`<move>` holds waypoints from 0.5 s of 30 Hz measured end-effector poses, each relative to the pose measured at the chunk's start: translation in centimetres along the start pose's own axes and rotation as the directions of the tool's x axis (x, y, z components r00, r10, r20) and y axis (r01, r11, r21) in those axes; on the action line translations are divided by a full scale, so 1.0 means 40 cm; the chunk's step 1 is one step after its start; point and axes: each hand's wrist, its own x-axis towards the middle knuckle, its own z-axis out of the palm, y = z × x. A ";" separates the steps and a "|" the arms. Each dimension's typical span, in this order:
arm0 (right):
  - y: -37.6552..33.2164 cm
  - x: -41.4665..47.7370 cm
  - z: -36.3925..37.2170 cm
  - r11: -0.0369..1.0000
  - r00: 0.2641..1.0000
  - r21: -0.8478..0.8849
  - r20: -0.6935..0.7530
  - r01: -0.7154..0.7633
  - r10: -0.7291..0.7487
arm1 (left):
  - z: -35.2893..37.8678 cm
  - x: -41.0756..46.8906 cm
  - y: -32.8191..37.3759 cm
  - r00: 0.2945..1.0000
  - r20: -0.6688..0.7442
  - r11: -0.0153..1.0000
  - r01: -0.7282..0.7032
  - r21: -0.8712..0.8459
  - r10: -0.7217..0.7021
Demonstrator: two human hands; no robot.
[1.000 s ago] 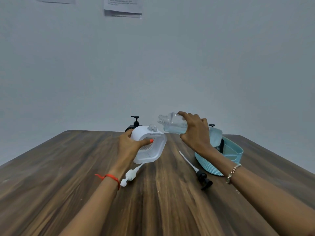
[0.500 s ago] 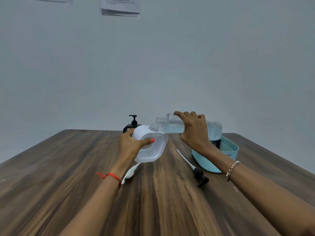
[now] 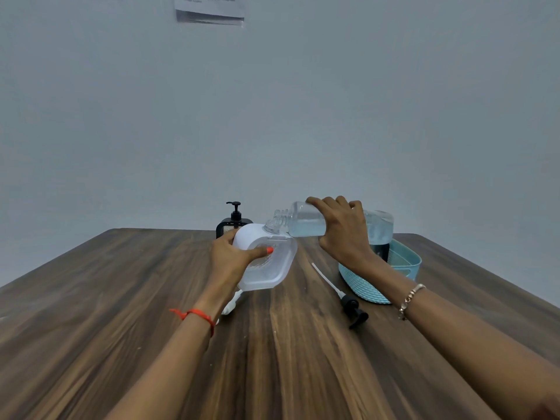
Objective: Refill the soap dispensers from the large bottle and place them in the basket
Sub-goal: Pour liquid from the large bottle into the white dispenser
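Note:
My left hand grips a white and translucent soap dispenser, tilted on the wooden table, its open neck pointing up and right. My right hand holds the large clear bottle of pale blue liquid almost level. The bottle's threaded mouth touches the dispenser's opening. A teal basket stands just right of my right wrist, with a dark bottle inside it, mostly hidden behind my hand.
A black pump head with its long white tube lies on the table left of the basket. A white pump lies partly under my left wrist. A black pump dispenser stands at the far edge. Papers hang on the wall.
My right hand has tipped the large bottle flatter and moved it left, bringing its mouth down to the dispenser's opening. My left hand keeps the dispenser in place.

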 end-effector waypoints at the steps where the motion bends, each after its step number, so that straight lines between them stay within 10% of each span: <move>1: 0.000 -0.001 0.000 1.000 1.000 0.002 -0.002 0.002 -0.002 | 0.000 0.000 -0.001 1.000 -0.002 1.000 0.003 0.003 -0.003; 15: 0.003 -0.007 0.003 1.000 1.000 0.003 0.002 -0.004 0.004 | 0.000 0.002 -0.016 0.999 0.011 0.999 0.034 0.009 -0.034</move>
